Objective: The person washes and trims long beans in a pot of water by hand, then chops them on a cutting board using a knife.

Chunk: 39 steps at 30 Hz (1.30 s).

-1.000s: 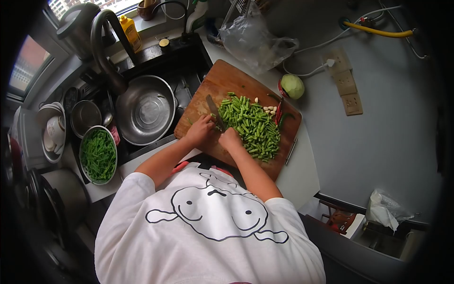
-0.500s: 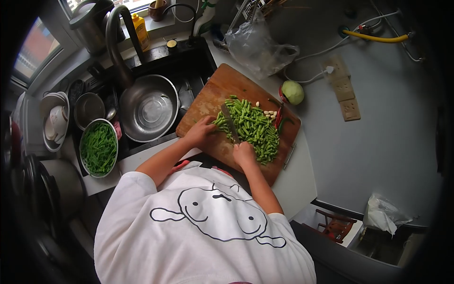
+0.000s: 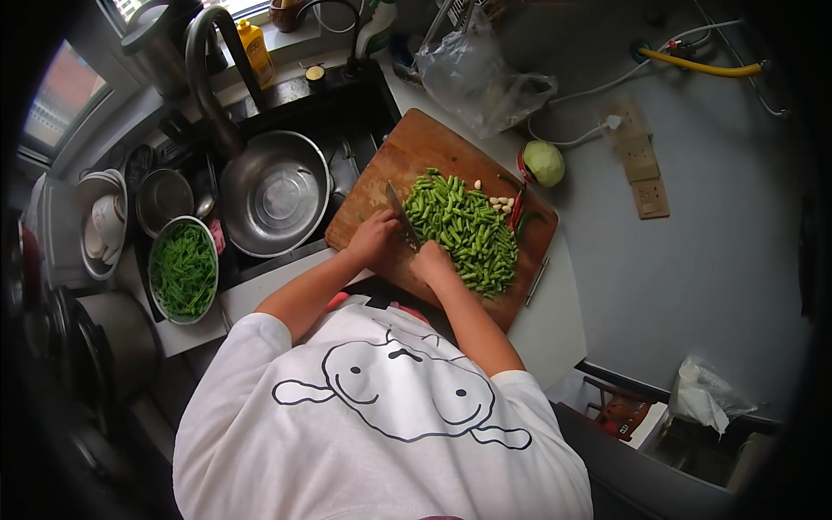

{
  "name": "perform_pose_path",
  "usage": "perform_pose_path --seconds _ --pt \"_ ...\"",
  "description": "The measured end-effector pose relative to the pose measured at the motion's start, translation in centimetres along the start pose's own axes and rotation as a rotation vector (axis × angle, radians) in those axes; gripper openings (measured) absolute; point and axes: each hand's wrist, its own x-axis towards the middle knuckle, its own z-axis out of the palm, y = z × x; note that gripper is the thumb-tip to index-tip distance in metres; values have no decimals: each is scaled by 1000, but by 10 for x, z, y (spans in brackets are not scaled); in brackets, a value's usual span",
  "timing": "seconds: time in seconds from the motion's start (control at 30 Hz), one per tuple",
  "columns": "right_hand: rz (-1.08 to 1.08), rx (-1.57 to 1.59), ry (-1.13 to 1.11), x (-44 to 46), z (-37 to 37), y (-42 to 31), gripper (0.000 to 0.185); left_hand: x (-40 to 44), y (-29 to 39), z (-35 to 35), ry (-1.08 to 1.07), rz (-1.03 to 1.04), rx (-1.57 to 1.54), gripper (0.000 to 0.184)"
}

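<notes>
My right hand (image 3: 431, 263) is closed around the handle of a kitchen knife (image 3: 398, 206), whose blade points up and left over the wooden cutting board (image 3: 364, 195). My left hand (image 3: 376, 237) rests just left of the blade with its fingers bent together; whatever lies under them is hidden. A pile of cut green beans (image 3: 459, 227) covers the board to the right of the blade. Beyond the pile lie several peeled garlic cloves (image 3: 502, 204), a red chili pepper (image 3: 517, 211) and a green one (image 3: 529, 223).
Left of the board, a metal basin (image 3: 279, 195) stands in the dark sink under the faucet (image 3: 198, 82). A bowl of leafy greens (image 3: 184, 270) and stacked white bowls (image 3: 106, 217) are farther left. A round pale green vegetable (image 3: 544, 163) and a plastic bag (image 3: 485, 78) lie behind the board.
The knife and my right hand have shifted left, to the edge of the bean pile. The bean pieces beside my left hand have joined the pile right of the blade. The view has shifted slightly.
</notes>
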Motion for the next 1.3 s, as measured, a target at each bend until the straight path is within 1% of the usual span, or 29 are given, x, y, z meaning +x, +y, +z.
perform_pose_path --seconds 0.03,0.07,0.1,0.17,0.2,0.23,0.3,0.33,0.4,0.43,0.47,0.5,0.6,0.7,0.83,0.93,1.03,1.1,1.17,1.23,1.27,1.3 --pt "-28 -15 103 5 6 -6 24 -1 -2 1 -3 1 4 16" --pt "-34 18 144 7 10 -11 25 -1 -2 2 28 26 -12 16" --pt "-43 18 143 10 10 -13 25 -2 -3 1 61 50 -25 16" --pt "-16 67 161 10 11 -8 26 -5 -6 0 41 33 -24 16" --pt "-72 79 180 15 13 0 28 -4 -5 0 26 26 -33 17" --pt "-71 77 184 19 15 8 28 -6 -4 -1 28 29 -35 17" --pt "-71 257 110 26 18 22 30 -7 3 -14 148 52 -165 17" --pt "-154 202 212 26 24 32 33 -10 5 -22 154 48 -164 17" --pt "-145 193 229 2 17 29 32 -23 7 -36 154 -41 -72 18" --pt "-135 188 255 -8 12 25 32 -26 6 -36 155 -44 -72 18" --pt "-136 187 255 -15 10 24 32 -29 5 -35 144 -11 -8 18" --pt "-145 149 239 -21 9 23 32 -31 5 -33 133 22 55 19" --pt "-157 91 212 -40 1 10 31 -28 9 -21 141 70 119 20" --pt "-180 39 207 -43 6 12 29 -24 10 -14 99 42 157 19" --pt "-242 -28 191 -43 12 14 26 -21 13 -17 109 42 179 19" --pt "-206 -16 128 -45 7 11 28 -21 13 -21 96 40 173 22" --pt "-180 17 97 -54 1 3 28 -25 13 -31 85 -6 214 26" --pt "-215 -5 129 -45 14 10 28 -29 8 -33 65 8 225 30" --pt "-256 -28 160 -37 23 12 28 -29 4 -33 22 10 221 28" --pt "-145 35 25 -31 25 10 28 -28 0 -34 -19 13 221 26" --pt "-147 33 22 -32 19 2 28 -28 -4 -32 -22 25 208 22" --pt "-61 73 -68 -35 8 -11 27 -28 -8 -29 -26 38 196 18"
